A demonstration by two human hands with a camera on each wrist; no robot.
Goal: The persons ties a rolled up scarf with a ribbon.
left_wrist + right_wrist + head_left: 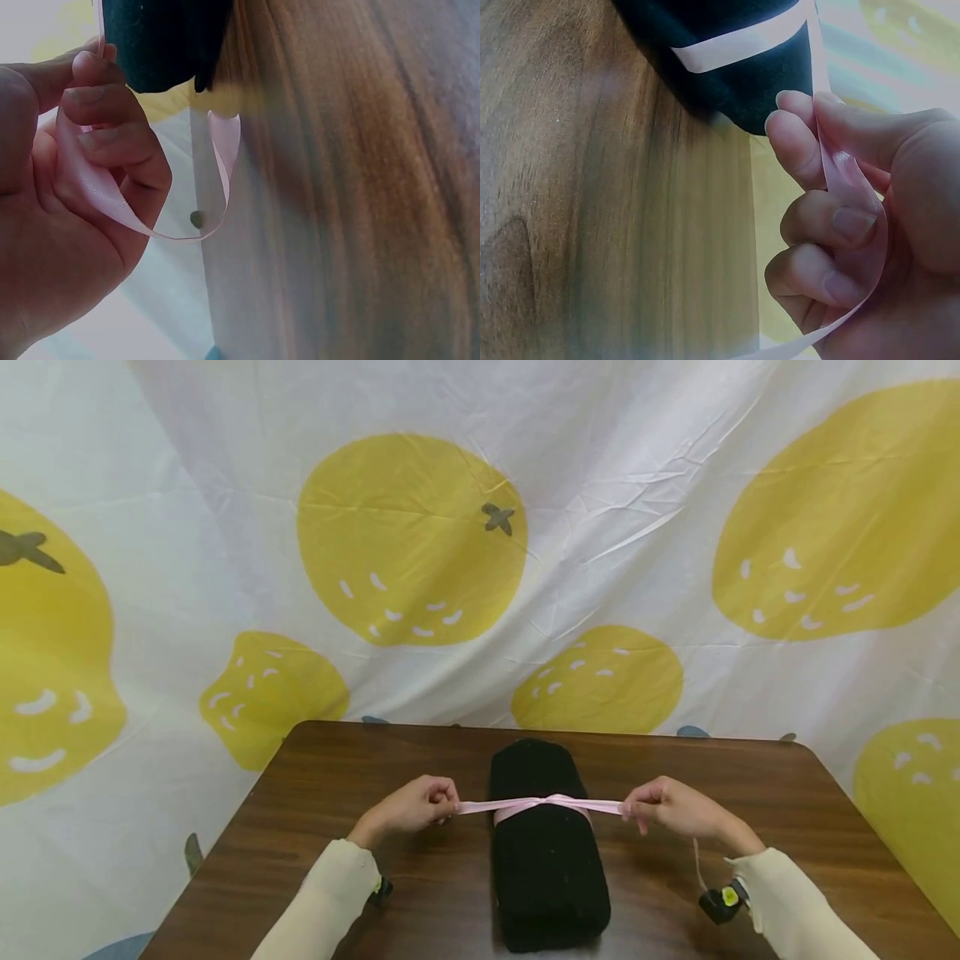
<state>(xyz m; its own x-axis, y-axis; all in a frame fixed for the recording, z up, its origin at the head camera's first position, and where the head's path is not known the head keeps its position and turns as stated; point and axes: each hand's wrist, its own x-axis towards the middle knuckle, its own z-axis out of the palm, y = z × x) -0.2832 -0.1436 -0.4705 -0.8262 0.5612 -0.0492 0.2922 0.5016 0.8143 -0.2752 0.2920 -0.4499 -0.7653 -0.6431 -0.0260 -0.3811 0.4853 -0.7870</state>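
Observation:
A long black block with a fabric-like surface [551,877] lies on the brown wooden table. Around its middle runs a pink ribbon [517,810], crossed or knotted on top. My left hand [420,804] pinches one end to the left of the block, and my right hand [671,806] pinches the other end to the right. Both lengths stretch nearly straight between the hands. In the left wrist view, the loose ribbon tail [225,150] passes through the palm and hangs in a curve. The right wrist view shows the other tail [870,277] running under the curled fingers.
The table [360,760] has a dark wood grain and rounded far corners. Behind it hangs a white cloth [247,552] printed with yellow fruit. A small black camera [723,902] with a cable is strapped at the right wrist; another dark device [381,891] sits at the left.

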